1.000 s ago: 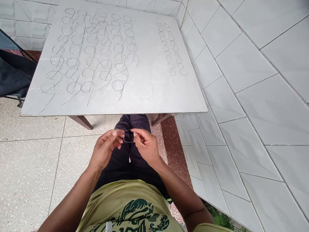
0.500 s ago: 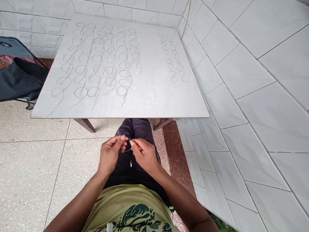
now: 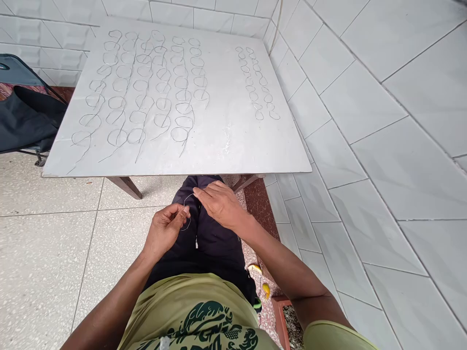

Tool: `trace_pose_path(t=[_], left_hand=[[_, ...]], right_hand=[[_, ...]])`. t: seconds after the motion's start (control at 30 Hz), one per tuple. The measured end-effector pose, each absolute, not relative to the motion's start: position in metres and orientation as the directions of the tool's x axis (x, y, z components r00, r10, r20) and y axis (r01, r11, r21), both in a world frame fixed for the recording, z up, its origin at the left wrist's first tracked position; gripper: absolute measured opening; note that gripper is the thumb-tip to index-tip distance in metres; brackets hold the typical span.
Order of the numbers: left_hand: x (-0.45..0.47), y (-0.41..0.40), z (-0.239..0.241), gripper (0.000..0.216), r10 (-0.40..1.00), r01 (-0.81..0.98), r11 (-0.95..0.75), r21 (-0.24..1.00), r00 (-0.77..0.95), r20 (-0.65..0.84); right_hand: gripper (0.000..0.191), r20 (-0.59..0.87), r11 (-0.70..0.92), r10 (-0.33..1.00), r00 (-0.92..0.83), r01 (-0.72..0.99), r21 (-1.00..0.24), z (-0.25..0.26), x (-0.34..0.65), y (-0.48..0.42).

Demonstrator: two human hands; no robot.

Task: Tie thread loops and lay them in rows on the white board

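Note:
Over my lap, a thin looped wire stretches between my two hands. My left hand pinches it with thumb and forefinger, and part of its loop hangs just below the fingertips. Higher up and to the right, my right hand grips the wire's free end between thumb and fingers, near the table's front edge. On the white table lie several rows of wire rings with trailing tails. Two columns of smaller wire rings lie on the right side.
White tiled walls border the table at the back and right. A folding chair with dark cloth stands at the left. Below my right arm are yellow peel pieces and a reddish planter on the floor.
My right hand has moved up and away from my left, drawing the wire end forward. My left hand keeps its pinch in nearly the same place. The view has shifted slightly.

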State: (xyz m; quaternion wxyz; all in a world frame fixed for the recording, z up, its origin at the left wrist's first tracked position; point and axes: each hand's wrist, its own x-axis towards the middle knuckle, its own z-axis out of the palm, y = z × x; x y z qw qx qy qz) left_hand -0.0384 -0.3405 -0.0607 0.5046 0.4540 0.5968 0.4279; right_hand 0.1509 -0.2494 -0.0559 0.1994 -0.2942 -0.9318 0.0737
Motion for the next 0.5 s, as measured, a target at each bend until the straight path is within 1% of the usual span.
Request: trace_pose_path(t=[0.07,0.13,0.23,0.3,0.4,0.5], left_hand=[[-0.038,-0.340,-0.060,0.033,0.974,0.135,0.221,0.966,-0.085,-0.211],[-0.038,-0.339,-0.059,0.033,0.973,0.151,0.222,0.963,-0.092,-0.210],[-0.038,-0.338,-0.059,0.033,0.973,0.167,0.223,0.960,-0.102,-0.208],[-0.040,-0.337,-0.059,0.032,0.976,0.201,0.212,0.956,-0.088,-0.198],[-0.040,-0.337,-0.059,0.032,0.983,0.248,0.183,0.951,-0.058,-0.174],[-0.038,-0.337,-0.058,0.032,0.981,0.231,0.188,0.955,-0.096,-0.170]], right_hand=[[0.029,0.347,0.788,0.615,-0.708,0.538,-0.299,-0.064,0.149,-0.254],[0.029,0.348,0.743,0.668,-0.658,0.558,-0.370,-0.067,0.146,-0.259],[0.032,0.297,0.665,0.741,-0.602,0.598,-0.448,-0.063,0.144,-0.264],[0.034,0.273,0.669,0.737,-0.619,0.605,-0.433,-0.059,0.146,-0.264],[0.032,0.266,0.729,0.679,-0.684,0.586,-0.355,-0.054,0.149,-0.260],[0.039,0.254,0.726,0.685,-0.683,0.609,-0.318,-0.055,0.149,-0.258]])
